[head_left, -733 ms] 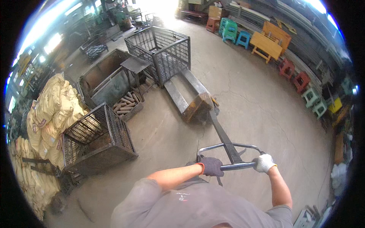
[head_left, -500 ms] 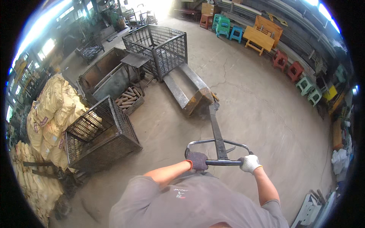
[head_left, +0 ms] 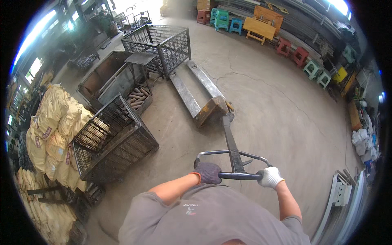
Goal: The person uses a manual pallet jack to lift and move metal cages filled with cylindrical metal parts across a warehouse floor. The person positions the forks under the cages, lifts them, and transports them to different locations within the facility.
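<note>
We hold the pallet jack (head_left: pixel 213 111)
Our left grip (head_left: pixel 209 172) and right grip (head_left: pixel 270 177) clamp its handle (head_left: pixel 239 176); cage (head_left: pixel 176 52) at eleven o'clock.

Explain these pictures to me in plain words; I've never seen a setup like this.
This is a person at work, not a robot. The pictures come from a wide fisheye camera worn on the head, looking down, so straight edges bend near the rim and the grey shirt fills the bottom. The dark-gloved left hand and white-gloved right hand both grip the handle of a pallet truck. Its two forks point toward a mesh cage on the floor. A second mesh cage and pale yellow sacks stand at left; plastic stools stand toward the upper right.
</note>
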Motion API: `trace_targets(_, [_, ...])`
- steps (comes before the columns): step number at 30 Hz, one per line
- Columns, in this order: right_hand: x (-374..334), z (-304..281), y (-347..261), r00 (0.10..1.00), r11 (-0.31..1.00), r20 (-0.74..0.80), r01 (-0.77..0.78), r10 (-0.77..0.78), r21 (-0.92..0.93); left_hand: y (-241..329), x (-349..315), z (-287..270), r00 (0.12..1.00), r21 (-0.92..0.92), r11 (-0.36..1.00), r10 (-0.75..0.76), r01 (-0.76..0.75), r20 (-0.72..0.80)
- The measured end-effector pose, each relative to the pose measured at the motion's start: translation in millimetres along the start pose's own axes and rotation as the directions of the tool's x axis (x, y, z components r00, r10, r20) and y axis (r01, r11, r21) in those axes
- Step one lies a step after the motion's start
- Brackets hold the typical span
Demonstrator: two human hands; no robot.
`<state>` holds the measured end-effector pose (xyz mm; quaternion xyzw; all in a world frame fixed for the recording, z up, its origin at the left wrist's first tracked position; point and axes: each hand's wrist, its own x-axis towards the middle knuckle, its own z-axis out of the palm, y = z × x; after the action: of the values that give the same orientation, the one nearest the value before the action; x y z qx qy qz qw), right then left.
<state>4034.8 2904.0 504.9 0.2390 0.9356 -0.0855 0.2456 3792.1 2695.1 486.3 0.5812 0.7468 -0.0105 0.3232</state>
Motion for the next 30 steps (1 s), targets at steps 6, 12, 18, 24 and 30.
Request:
trace_targets(6, [-94,-13,-38,0.961,0.967,-0.252,0.165,-0.113,0.193,27,-99,-23,0.99,0.06,0.998,-0.012,0.02,-0.14])
trace_targets(12, [-186,-17,-77,0.891,0.855,-0.367,0.396,-0.269,0.336,51,-188,-5,0.965,0.127,0.99,-0.02,0.055,-0.261])
trace_targets(18, [-240,-14,-122,0.773,0.708,-0.497,0.6,-0.395,0.372,36,-262,2,0.797,0.202,0.979,0.103,0.024,-0.595])
trace_targets(24, [-264,-8,-217,0.672,0.716,-0.664,0.635,-0.328,0.29,-17,-304,-12,0.403,0.229,0.964,0.159,0.132,-0.901])
trace_targets(30, [-276,15,-291,0.543,0.782,-0.826,0.577,-0.151,0.237,-58,-328,-27,0.439,0.243,0.962,0.167,0.123,-0.883])
